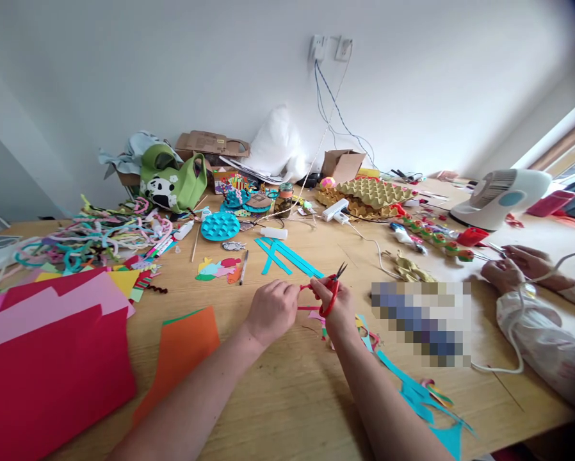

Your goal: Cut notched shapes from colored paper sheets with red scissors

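At frame centre, the left hand (271, 311) pinches a narrow red strip (307, 308); the right hand (344, 312) grips pointed metal scissors with red looped handles (335, 297) above the smooth, wood-grained table (278, 397).

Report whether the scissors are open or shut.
Slightly open, it seems: the red-handled scissors in the right hand show two blade tips a little apart.

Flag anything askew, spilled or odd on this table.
The pipe cleaners lie in a tangled heap at the left. Irregular blue scraps are strewn at the lower right, unlike the straight blue strips. A pixelated patch to the right of the right hand hides whatever is there.
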Demonstrator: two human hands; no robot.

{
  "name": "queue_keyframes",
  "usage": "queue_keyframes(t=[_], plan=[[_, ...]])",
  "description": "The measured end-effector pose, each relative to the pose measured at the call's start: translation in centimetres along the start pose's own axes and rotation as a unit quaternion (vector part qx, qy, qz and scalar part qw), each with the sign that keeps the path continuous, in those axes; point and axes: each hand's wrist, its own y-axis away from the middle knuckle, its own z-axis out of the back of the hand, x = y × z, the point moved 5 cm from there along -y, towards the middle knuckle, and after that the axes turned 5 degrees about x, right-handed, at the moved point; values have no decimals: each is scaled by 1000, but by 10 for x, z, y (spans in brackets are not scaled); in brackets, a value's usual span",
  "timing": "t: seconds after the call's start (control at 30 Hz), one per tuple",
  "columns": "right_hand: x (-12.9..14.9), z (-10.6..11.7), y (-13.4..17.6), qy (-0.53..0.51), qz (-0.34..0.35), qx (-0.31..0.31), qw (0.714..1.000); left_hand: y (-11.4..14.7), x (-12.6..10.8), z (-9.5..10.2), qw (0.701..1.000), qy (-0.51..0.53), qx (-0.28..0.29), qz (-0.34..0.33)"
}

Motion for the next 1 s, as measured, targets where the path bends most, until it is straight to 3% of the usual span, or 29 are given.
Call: queue_keyframes(t=[0.1,0.23,0.37,0.47,0.53,0.67,0.77,0.87,1.0], plan=[[4,0,1,11,12,-6,1000,-4,13,-3,979,186,-1,88],[9,-3,2,36,45,14,998,-7,29,-17,885,412,71,204],[11,-5,2,42,60,33,997,-6,35,-24,823,497,134,240],[12,-4,3,39,64,23,997,-5,35,-26,804,516,158,249],[13,-4,3,43,60,22,997,-4,35,-26,807,511,162,248],[17,-3,5,39,70,11,997,-5,39,-25,806,515,129,261],[20,-4,7,43,73,3,996,-3,45,-23,730,602,72,314],[18,-15,12,48,50,55,996,-2,51,-21,654,668,19,355],[13,-34,21,43,26,136,989,-1,53,-20,632,680,-9,372]])
